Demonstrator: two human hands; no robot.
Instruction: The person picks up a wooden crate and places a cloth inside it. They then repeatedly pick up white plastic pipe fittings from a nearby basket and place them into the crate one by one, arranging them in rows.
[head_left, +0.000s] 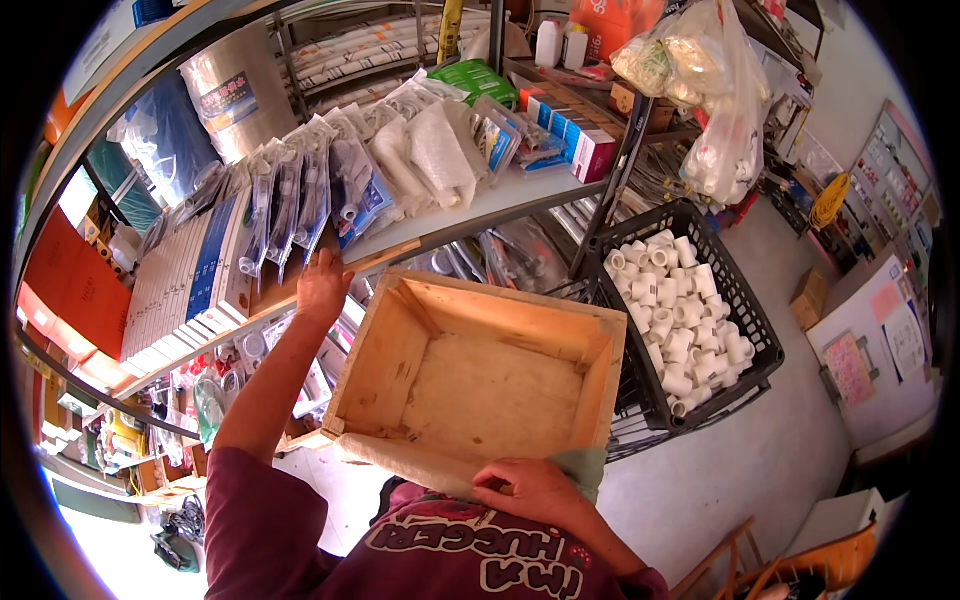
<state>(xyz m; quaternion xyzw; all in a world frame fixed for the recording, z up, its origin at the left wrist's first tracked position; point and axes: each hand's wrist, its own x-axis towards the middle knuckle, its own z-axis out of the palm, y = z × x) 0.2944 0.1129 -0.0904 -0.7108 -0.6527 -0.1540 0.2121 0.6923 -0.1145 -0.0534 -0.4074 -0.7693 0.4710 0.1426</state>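
Observation:
My left hand reaches to the shelf's front edge, beside clear blister packs with blue cards; its fingertips are partly hidden there, so a hold cannot be told. A wooden box with bare inner boards lies before me, its open top facing up. Along its near rim runs a rolled beige cloth. My right hand rests at this cloth with fingers curled; whether it grips the cloth cannot be told. A greenish cloth shows beside that hand.
Right of the box, a black plastic crate holds white pipe fittings. The grey shelf bears bubble-wrapped items, white boxes and a red box. Plastic bags hang at upper right. Grey floor shows beyond the crate.

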